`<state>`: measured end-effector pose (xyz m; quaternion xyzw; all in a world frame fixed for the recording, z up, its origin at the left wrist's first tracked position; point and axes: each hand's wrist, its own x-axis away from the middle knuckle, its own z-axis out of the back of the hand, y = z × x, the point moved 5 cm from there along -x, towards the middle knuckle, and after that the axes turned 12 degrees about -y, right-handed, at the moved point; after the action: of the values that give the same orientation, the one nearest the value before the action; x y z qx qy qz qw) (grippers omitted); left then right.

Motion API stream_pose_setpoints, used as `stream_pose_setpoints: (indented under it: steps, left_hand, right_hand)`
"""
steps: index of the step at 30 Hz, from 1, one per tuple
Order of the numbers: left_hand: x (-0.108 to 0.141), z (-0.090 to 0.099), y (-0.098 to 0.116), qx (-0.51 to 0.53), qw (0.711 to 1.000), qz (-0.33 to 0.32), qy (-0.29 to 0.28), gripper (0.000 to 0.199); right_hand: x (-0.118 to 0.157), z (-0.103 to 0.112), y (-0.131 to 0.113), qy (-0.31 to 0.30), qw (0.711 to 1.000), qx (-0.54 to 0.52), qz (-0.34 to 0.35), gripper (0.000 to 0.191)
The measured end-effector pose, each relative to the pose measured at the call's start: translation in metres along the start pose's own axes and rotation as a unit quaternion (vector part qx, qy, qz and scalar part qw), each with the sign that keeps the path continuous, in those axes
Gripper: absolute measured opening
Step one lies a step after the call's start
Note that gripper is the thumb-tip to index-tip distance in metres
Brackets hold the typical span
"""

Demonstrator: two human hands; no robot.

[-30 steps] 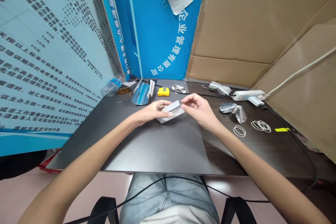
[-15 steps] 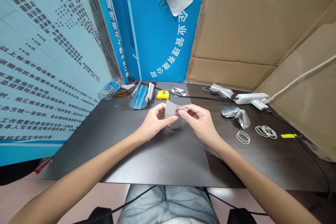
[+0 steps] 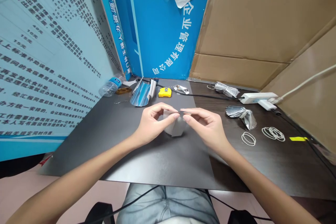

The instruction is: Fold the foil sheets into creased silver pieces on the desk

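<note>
Between my two hands hangs a small, pale grey sheet [image 3: 174, 128], bent or folded, its lower part just above the dark table. My left hand [image 3: 154, 122] pinches its upper edge between thumb and fingers. On the other side, my right hand [image 3: 206, 126] is also closed in a pinch at that edge, where a thin dark line runs between the fingertips. What the sheet is made of I cannot tell. Behind my hands lie a yellow tape measure [image 3: 165, 92] and a curled blue-and-silver sheet [image 3: 141, 94].
Bundles of silvery strips [image 3: 243, 114] and white rings [image 3: 273, 134] lie on the right of the table [image 3: 147, 161]. A power strip [image 3: 258, 98] with cables sits behind them. At the back left a plastic bottle [image 3: 111, 86] lies by the blue panel [image 3: 162, 35].
Both hands have tilted the pale sheet, so its upper edge now faces me and its body hangs lower. My right hand has moved slightly right. The view has shifted a little.
</note>
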<state>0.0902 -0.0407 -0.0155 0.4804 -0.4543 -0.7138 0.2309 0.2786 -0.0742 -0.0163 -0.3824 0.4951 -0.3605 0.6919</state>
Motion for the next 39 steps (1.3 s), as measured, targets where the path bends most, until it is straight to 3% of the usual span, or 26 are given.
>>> stream_pose_setpoints:
  steps: [4, 15, 24, 39]
  left_hand:
    - [0.001, -0.004, -0.002, 0.020, 1.000, 0.013, -0.009, 0.015]
    - [0.004, -0.006, 0.003, 0.024, 1.000, 0.013, -0.009, 0.006]
    - [0.006, -0.004, -0.001, -0.017, 0.999, 0.047, 0.010, 0.012]
    - [0.004, -0.003, 0.008, -0.001, 1.000, 0.001, -0.017, 0.013]
  right_hand:
    - [0.000, 0.001, -0.002, 0.012, 1.000, -0.003, -0.005, 0.007]
    - [0.002, -0.001, -0.005, 0.030, 0.999, 0.029, 0.002, 0.007]
    - [0.005, -0.002, -0.004, 0.046, 0.998, 0.048, 0.002, 0.007]
    - [0.004, -0.002, -0.012, 0.045, 0.998, 0.026, 0.026, 0.008]
